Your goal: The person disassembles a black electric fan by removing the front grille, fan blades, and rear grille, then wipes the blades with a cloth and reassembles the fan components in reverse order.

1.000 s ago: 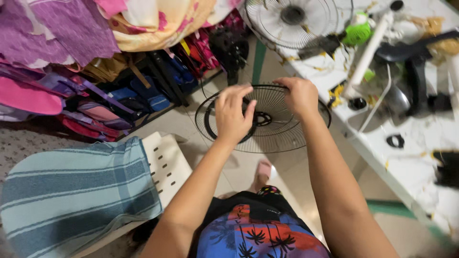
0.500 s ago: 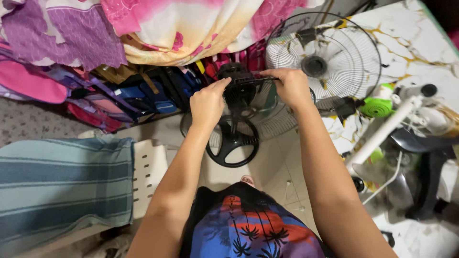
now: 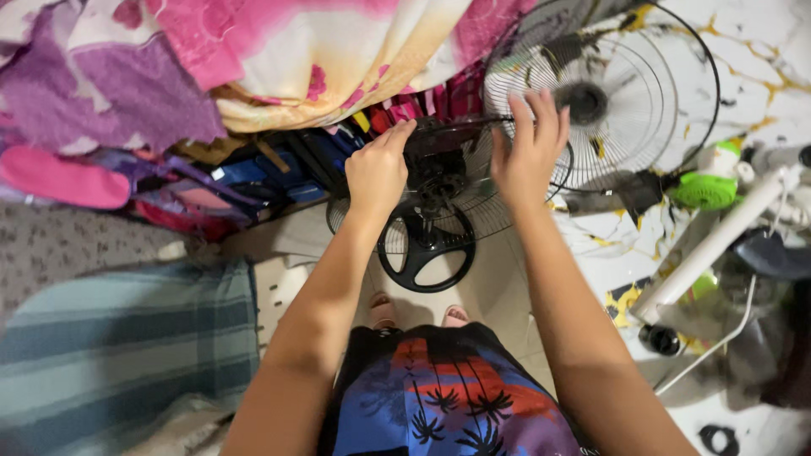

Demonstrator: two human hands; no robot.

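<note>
Both hands grip a black wire fan grille held up edge-on before the chest, the left hand clamped on its left rim with fingers over the top, the right hand on its right rim with fingers spread upward. Behind the right hand a second fan lies on a white marbled table; a green bottle and white pole lie there, and pink cloth hangs above

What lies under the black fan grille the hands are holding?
Under the black fan grille held by the left hand and right hand: pale floor and toes. The floor beneath the forearms is hidden.
</note>
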